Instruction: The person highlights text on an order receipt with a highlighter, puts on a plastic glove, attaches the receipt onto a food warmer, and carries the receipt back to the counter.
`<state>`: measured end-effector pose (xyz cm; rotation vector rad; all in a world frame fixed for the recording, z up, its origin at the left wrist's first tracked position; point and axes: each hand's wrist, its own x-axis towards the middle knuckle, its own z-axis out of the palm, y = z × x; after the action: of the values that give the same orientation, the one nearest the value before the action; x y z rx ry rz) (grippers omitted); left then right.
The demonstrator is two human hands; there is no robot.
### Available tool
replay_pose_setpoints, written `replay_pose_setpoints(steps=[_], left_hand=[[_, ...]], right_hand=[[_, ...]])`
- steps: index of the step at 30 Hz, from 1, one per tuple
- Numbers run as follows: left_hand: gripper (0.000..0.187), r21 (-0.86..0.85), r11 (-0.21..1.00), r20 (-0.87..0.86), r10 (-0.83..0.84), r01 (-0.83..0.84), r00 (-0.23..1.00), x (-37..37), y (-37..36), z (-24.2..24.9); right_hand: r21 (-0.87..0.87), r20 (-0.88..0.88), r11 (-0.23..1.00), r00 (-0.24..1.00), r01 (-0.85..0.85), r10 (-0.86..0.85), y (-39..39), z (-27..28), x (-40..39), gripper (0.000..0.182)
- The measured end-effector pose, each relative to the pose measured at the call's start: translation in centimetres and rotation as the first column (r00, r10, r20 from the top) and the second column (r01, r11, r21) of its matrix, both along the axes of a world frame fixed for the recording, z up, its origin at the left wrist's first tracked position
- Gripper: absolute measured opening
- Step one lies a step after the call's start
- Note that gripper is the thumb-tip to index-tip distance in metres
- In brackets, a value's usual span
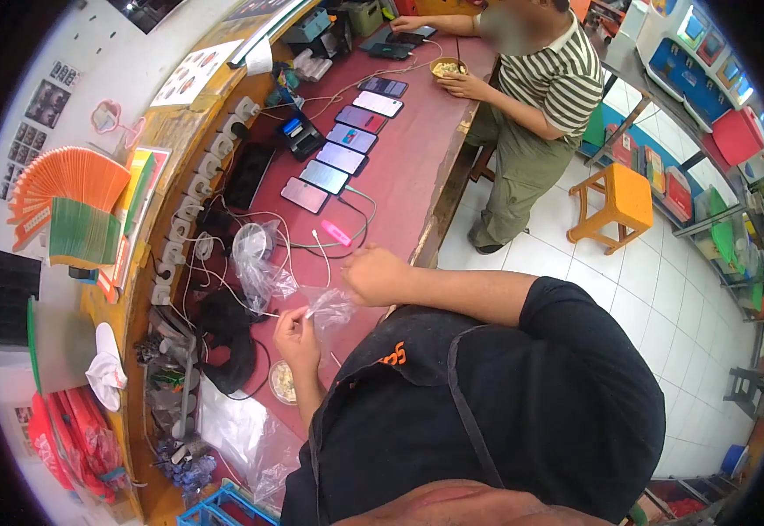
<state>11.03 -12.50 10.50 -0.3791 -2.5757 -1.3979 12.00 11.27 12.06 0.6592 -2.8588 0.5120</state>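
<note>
A thin clear plastic bag [335,309] stretches between my two hands above the red table. My left hand [298,340] pinches its left part between thumb and fingers. Curled closed, my right hand [373,275] holds the bag's other side; its fingertips are partly hidden. Below my left wrist, a small round tub of food [284,383] stands on the table. A pink marker-like object [336,232] lies beyond my hands, beside white and green cables. To the left of the bag sits a crumpled clear plastic wrapping [258,263].
Several phones [328,177] lie in a row on the table [417,131]. Power sockets [191,210] line the wooden ledge. Across the table, a seated person in a striped shirt [550,83] holds a bowl [449,68]. A yellow stool [614,209] stands on the tiled floor.
</note>
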Motion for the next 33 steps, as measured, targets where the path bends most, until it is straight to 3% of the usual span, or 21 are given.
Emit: replay_pose_setpoints(steps=[1, 5, 9, 11, 12, 14, 15, 16, 17, 18, 20, 21, 23, 24, 26, 28, 30, 31, 33], left_hand=[[0.011, -0.016, 0.998, -0.017, -0.063, 0.062, 0.998, 0.1, 0.3, 0.2], [0.013, 0.005, 0.975, -0.005, -0.223, 0.223, 0.975, 0.5, 1.6, 0.2], [0.014, -0.070, 0.970, -0.029, -0.236, 0.233, 0.971, 0.1, 1.5, 0.3], [0.021, -0.275, 0.949, -0.253, -0.224, 0.152, 0.941, 0.1, 1.6, 1.1], [0.021, -0.273, 0.950, -0.252, -0.222, 0.150, 0.942, 0.5, 2.0, 1.7], [0.026, -0.382, 0.923, -0.576, -0.198, -0.046, 0.793, 1.7, 3.2, 2.9], [0.026, -0.379, 0.924, -0.576, -0.198, -0.045, 0.793, 2.1, 3.6, 3.0], [0.028, -0.367, 0.901, -0.530, -0.406, 0.230, 0.744, 2.4, 3.9, 3.0], [0.029, -0.339, 0.805, -0.493, -0.593, 0.487, 0.637, 2.8, 4.2, 2.9], [0.029, -0.338, 0.807, -0.498, -0.590, 0.485, 0.635, 3.2, 4.4, 2.8], [0.021, -0.299, 0.881, -0.373, -0.462, 0.367, 0.805, 3.7, 4.6, 2.7], [0.021, -0.296, 0.883, -0.391, -0.460, 0.364, 0.797, 3.8, 4.5, 2.8], [0.013, -0.495, 0.857, -0.309, -0.324, 0.140, 0.894, 3.4, 4.6, 3.1], [0.013, -0.482, 0.866, -0.332, -0.320, 0.132, 0.887, 3.0, 4.4, 2.4], [0.012, -0.185, 0.939, 0.099, -0.276, 0.290, 0.956, 1.9, 3.4, -1.1], [0.018, -0.147, 0.948, 0.093, -0.270, 0.281, 0.959, 0.7, 3.4, -3.9], [0.023, 0.342, 0.938, 0.433, -0.206, 0.052, 0.878, 0.0, 4.5, -4.7], [0.023, 0.350, 0.935, 0.440, -0.221, 0.061, 0.870, -0.4, 5.5, -4.7], [0.026, 0.756, 0.637, 0.422, -0.297, -0.151, 0.856, -0.6, 8.6, -4.7]], right_hand=[[-0.066, -0.152, 0.998, 0.988, -0.009, -0.001, -0.1, 0.5, 0.2, 0.032], [-0.062, -0.281, 0.996, 0.959, -0.068, 0.048, -1.2, 0.1, 0.0, 0.026], [0.081, -0.102, 0.994, 0.992, -0.068, 0.076, -1.4, -1.6, -0.6, 0.023], [0.098, -0.007, 0.990, 0.995, -0.100, 0.101, -1.5, -1.8, -0.5, 0.025], [0.047, 0.072, 0.996, 0.994, -0.080, 0.076, -1.6, -1.4, -0.3, 0.027], [0.002, 0.151, 0.998, 0.987, -0.056, 0.055, -1.6, 0.1, 0.1, 0.030], [-0.032, 0.165, 0.999, 0.986, -0.024, 0.029, -1.6, 1.1, 0.4, 0.028], [-0.063, 0.179, 0.998, 0.984, 0.007, 0.005, -1.6, 1.6, 0.5, 0.026], [-0.060, 0.177, 0.998, 0.984, 0.006, 0.005, -1.7, 1.6, 0.6, 0.026], [-0.069, 0.127, 0.997, 0.992, 0.020, -0.011, -1.7, 1.3, 0.6, 0.028], [-0.071, 0.063, 0.997, 0.998, 0.035, -0.031, -1.9, 1.0, 0.6, 0.031], [-0.063, 0.067, 0.997, 0.997, 0.034, -0.030, -2.0, 0.9, 0.7, 0.030], [-0.027, 0.012, 1.000, 1.000, -0.001, 0.001, -1.8, 1.3, 0.9, 0.025], [-0.008, -0.008, 1.000, 1.000, 0.000, 0.000, -2.0, 1.5, 1.2, 0.025], [0.049, -0.001, 0.999, 1.000, 0.001, -0.001, -2.5, 1.6, 2.0, 0.022], [0.094, 0.029, 0.995, 0.999, 0.020, -0.023, -2.9, 1.6, 2.8, 0.020], [0.129, 0.073, 0.991, 0.996, 0.045, -0.055, -3.4, 1.2, 3.3, 0.019], [0.202, 0.087, 0.976, 0.991, 0.085, -0.105, -3.3, 0.8, 3.6, 0.019], [0.294, 0.122, 0.947, 0.977, 0.133, -0.175, -2.7, 0.4, 4.4, 0.019]])
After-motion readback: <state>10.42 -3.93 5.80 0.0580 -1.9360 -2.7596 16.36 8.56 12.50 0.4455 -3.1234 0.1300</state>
